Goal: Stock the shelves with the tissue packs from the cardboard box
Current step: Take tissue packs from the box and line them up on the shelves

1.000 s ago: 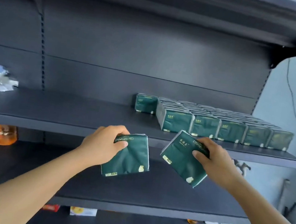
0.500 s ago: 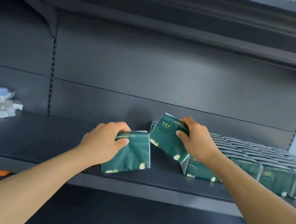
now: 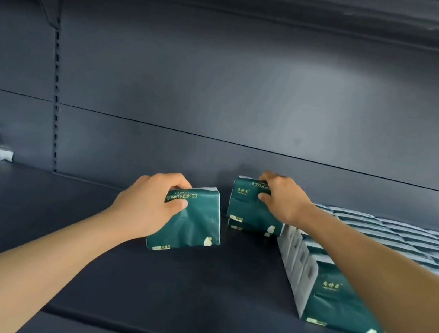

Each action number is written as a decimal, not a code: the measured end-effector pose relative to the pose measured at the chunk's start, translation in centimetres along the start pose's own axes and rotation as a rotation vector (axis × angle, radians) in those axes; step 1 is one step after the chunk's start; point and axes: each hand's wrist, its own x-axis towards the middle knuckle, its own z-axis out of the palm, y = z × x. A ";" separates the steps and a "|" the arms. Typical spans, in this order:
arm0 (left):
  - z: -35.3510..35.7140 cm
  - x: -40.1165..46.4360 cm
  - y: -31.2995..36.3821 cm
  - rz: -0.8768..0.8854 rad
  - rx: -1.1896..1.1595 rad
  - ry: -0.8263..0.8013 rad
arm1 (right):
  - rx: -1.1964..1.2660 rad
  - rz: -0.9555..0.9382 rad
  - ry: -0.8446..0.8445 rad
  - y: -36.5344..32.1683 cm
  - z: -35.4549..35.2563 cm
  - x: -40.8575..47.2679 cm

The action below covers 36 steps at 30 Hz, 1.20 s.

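Two dark green plastic-wrapped tissue packs: your left hand (image 3: 146, 206) grips one (image 3: 190, 222) tilted over the dark grey metal shelf (image 3: 195, 282); your right hand (image 3: 283, 198) grips another (image 3: 249, 205), seemingly atop a shelved pack.

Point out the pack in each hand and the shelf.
left-hand pack (image 3: 192, 225), head view, green front face
right-hand pack (image 3: 246, 207), head view, green front face
shelf (image 3: 194, 291), head view, bare deck

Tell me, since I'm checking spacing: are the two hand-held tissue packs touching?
Apart. The head view shows bare shelf between the left-hand pack and the right-hand pack.
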 end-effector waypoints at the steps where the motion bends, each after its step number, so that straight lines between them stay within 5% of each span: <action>1: 0.3 0.4 -0.1 -0.005 -0.001 -0.001 | -0.023 -0.002 -0.005 0.3 0.3 0.4; 21: 3.8 2.9 -0.7 0.013 -0.009 -0.019 | -0.324 -0.055 -0.126 1.9 2.8 1.6; 36: 11.6 7.6 6.3 0.205 0.110 0.041 | 0.050 0.028 0.014 7.1 -4.4 -1.6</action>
